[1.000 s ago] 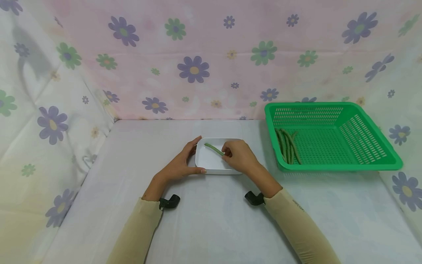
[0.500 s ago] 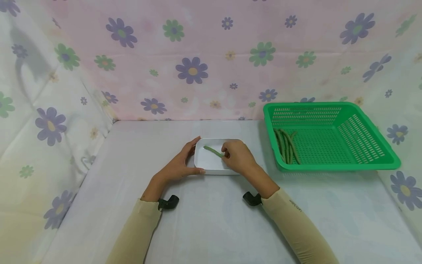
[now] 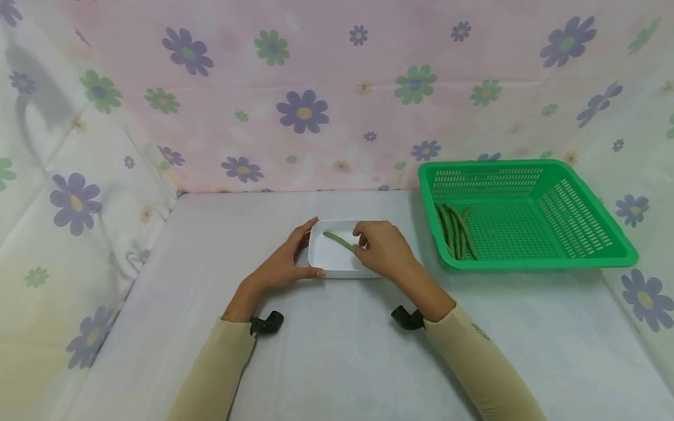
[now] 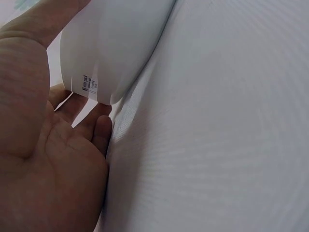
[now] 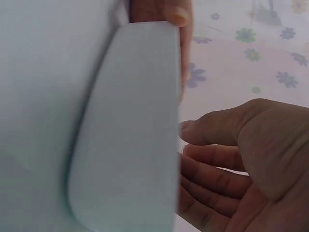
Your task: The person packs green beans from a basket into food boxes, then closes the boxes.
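Observation:
A white rectangular dish sits on the table in front of me. My left hand grips its left end, the thumb along the near wall and the fingers behind the far corner. One green bean pod lies slanted inside the dish. My right hand hovers over the dish's right side, beside the pod's near end. In the right wrist view, its thumb and forefinger stand apart, and the dish wall hides the pod. The left wrist view shows my fingers against the dish's end wall.
To the right stands a green plastic basket with slotted walls. Several green bean pods lie along its left side. White cloth covers the table, and a flowered curtain hangs behind and at the sides.
The pod has settled slightly lower in the dish. My right thumb and forefinger have spread apart at its end. The left hand keeps its grip on the dish.

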`<action>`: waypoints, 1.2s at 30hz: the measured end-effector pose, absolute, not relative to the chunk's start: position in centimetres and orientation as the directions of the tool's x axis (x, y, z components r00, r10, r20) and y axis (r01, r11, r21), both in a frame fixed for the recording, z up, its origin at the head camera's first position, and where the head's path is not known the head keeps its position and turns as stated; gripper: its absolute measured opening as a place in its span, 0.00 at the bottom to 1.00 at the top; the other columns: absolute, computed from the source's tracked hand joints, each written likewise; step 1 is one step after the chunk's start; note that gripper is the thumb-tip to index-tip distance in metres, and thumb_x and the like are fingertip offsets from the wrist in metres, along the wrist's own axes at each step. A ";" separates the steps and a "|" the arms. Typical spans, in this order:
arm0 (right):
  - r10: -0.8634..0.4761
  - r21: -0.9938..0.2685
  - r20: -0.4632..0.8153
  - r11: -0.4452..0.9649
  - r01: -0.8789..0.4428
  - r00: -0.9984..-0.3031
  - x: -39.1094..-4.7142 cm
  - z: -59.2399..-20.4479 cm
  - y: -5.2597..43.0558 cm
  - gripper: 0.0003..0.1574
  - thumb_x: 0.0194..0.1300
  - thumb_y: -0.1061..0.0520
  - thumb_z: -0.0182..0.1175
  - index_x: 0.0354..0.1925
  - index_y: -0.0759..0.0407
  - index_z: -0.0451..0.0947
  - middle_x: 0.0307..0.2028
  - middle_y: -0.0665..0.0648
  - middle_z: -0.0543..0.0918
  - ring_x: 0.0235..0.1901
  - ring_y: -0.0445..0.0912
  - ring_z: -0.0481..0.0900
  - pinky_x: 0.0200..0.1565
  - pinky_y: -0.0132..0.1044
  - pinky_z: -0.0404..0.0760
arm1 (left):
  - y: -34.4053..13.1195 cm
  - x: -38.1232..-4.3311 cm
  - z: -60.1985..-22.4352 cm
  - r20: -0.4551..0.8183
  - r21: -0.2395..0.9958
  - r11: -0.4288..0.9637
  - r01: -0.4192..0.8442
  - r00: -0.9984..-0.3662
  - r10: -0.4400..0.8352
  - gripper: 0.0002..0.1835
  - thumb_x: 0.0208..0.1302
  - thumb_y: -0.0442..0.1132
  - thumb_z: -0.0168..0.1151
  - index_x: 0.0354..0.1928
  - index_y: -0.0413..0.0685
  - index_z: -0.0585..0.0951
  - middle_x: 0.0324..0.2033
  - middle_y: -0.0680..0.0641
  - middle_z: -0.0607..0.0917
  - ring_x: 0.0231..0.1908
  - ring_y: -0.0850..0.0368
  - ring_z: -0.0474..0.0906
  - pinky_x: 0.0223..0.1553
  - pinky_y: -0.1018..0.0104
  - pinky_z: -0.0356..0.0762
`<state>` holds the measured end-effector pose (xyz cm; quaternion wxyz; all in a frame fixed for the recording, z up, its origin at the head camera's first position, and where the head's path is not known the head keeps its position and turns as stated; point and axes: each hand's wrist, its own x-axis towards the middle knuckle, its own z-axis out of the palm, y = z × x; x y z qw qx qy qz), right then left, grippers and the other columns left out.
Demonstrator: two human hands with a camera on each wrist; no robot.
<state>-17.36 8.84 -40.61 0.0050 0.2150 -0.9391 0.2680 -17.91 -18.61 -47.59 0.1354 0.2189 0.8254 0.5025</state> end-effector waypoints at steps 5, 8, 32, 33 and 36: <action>-0.414 -0.505 0.204 0.732 -0.458 -0.887 -16.3 -38.8 9.6 0.11 0.67 0.60 0.73 0.47 0.62 0.88 0.34 0.54 0.89 0.34 0.49 0.86 0.37 0.41 0.84 | -18.6 -17.8 -47.3 -0.009 0.897 0.386 0.214 -0.865 0.501 0.65 0.57 0.48 0.85 0.87 0.65 0.47 0.82 0.50 0.57 0.79 0.46 0.59 0.80 0.42 0.54; -0.397 -0.539 0.259 0.697 -0.473 -0.880 -15.8 -37.8 10.1 0.10 0.66 0.62 0.73 0.46 0.62 0.88 0.34 0.55 0.90 0.34 0.50 0.87 0.37 0.41 0.86 | -18.6 -17.8 -47.3 -0.003 0.905 0.368 0.214 -0.862 0.507 0.65 0.57 0.46 0.85 0.87 0.65 0.47 0.81 0.50 0.58 0.79 0.46 0.59 0.80 0.42 0.55; -0.104 -0.666 0.332 0.677 -0.311 -0.938 -16.3 -34.6 21.1 0.11 0.71 0.58 0.71 0.49 0.60 0.88 0.41 0.59 0.90 0.37 0.52 0.89 0.37 0.25 0.79 | -18.3 -17.6 -47.0 -0.009 0.896 0.389 0.213 -0.868 0.496 0.66 0.57 0.40 0.84 0.87 0.63 0.47 0.83 0.47 0.54 0.79 0.42 0.58 0.80 0.40 0.53; -0.101 -0.670 0.320 0.678 -0.300 -0.942 -16.4 -34.6 21.6 0.11 0.72 0.57 0.70 0.50 0.60 0.88 0.42 0.60 0.90 0.38 0.52 0.89 0.38 0.24 0.78 | -18.5 -17.8 -47.4 -0.008 0.893 0.394 0.215 -0.869 0.494 0.66 0.57 0.42 0.85 0.87 0.64 0.47 0.83 0.49 0.55 0.79 0.44 0.58 0.80 0.41 0.53; -0.091 -0.668 0.289 0.694 -0.269 -0.953 -16.7 -34.8 23.0 0.14 0.73 0.55 0.69 0.53 0.60 0.87 0.44 0.61 0.90 0.40 0.55 0.89 0.39 0.27 0.79 | -18.6 -17.9 -47.7 -0.004 0.884 0.407 0.228 -0.869 0.495 0.66 0.56 0.45 0.85 0.87 0.65 0.47 0.82 0.51 0.56 0.79 0.45 0.59 0.80 0.40 0.54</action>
